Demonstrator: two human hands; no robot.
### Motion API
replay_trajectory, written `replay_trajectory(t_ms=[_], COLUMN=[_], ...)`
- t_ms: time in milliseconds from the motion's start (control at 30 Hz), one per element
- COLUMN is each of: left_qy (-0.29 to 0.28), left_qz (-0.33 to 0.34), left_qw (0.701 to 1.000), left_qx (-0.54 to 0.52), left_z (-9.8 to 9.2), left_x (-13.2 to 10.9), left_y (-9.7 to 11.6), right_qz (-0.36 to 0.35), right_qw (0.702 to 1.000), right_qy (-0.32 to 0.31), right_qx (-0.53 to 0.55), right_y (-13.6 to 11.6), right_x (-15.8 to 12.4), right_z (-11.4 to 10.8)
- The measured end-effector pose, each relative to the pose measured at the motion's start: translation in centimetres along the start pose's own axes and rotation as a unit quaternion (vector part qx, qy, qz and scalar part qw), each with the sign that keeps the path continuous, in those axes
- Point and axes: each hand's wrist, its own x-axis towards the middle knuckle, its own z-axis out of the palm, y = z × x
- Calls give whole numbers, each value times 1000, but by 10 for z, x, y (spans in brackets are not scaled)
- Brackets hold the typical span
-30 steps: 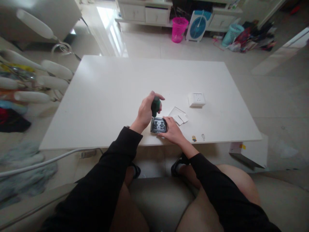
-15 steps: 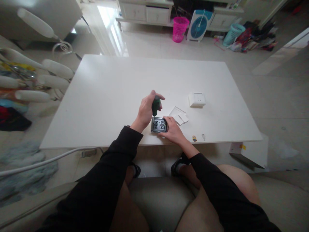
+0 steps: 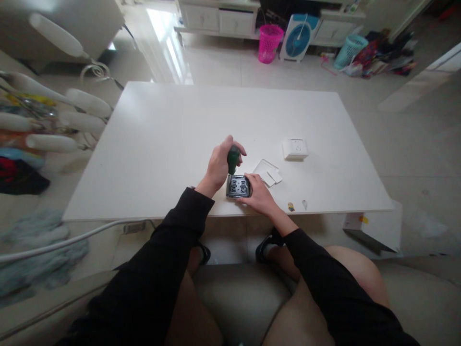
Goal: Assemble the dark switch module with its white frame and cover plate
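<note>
My left hand [image 3: 219,162] is closed around the dark green handle of a screwdriver [image 3: 233,158], which stands nearly upright. Its lower end meets the far left corner of an uncovered wall switch [image 3: 237,186], whose dark inner mechanism faces up. My right hand [image 3: 260,193] grips that switch from the right side, thumb at the near edge and fingers at the far edge. Just beyond my right hand lie a switch cover frame [image 3: 261,166] and white rocker plates [image 3: 274,177]. Farther right sits a white socket on its box [image 3: 295,149].
All this is on a white table [image 3: 173,144]. Near its front edge lie a small yellow figure sticker [image 3: 291,206] and a small clear piece [image 3: 304,204]. A white cable [image 3: 72,244] runs below the left front edge. Lamp arms [image 3: 88,102] stand at the left.
The whole view has shifted slightly. Both hands keep their grips, the screwdriver stays at the switch's corner, and nothing is visibly taken up or let go.
</note>
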Motion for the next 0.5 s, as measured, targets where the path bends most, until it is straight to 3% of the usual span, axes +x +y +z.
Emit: replay_trajectory(t_ms=[133,367,500], left_qy=[-7,-47,-53], left_qz=[-16,27,6], left_qw=[1000,998,999], left_qx=[-1,-28,-4], left_z=[1,1,5], left_x=[-2,-5,-5], left_y=[3,1,5], right_qz=[0,0,2], right_qw=[1000,1000,1000], right_qy=[1,-3,-8], right_qx=[-1,-1,2], right_y=[0,-2,-2], right_x=[0,0,0], right_z=[0,-2,-2])
